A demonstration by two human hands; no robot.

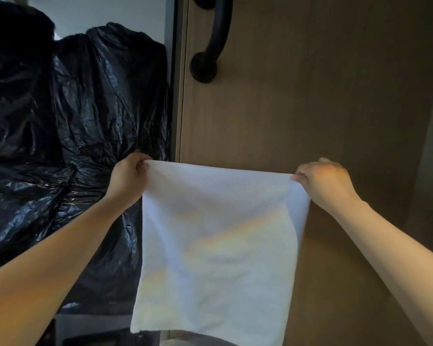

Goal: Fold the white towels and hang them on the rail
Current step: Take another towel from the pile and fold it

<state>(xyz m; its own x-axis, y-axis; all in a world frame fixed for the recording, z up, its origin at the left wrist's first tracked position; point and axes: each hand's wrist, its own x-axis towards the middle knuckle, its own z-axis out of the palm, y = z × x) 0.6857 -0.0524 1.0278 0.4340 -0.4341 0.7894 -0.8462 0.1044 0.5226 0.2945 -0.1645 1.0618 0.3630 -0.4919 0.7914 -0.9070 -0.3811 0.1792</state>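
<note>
White towel (215, 233) taut between left hand (129, 179) and right hand (323, 183)

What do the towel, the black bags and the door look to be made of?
Towel: soft white cloth, likely terry; matte, it hangs limp with gentle folds. Bags: thin black plastic film; glossy, finely crinkled with sharp highlights. Door: brown wood or wood-look laminate; matte with faint vertical grain, which one is unclear. Its handle: matte black, probably metal.

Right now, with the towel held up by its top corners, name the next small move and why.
Probably bring the corners together to halve it: left hand and right hand each pinch a top corner, and the white towel hangs spread flat.
</note>
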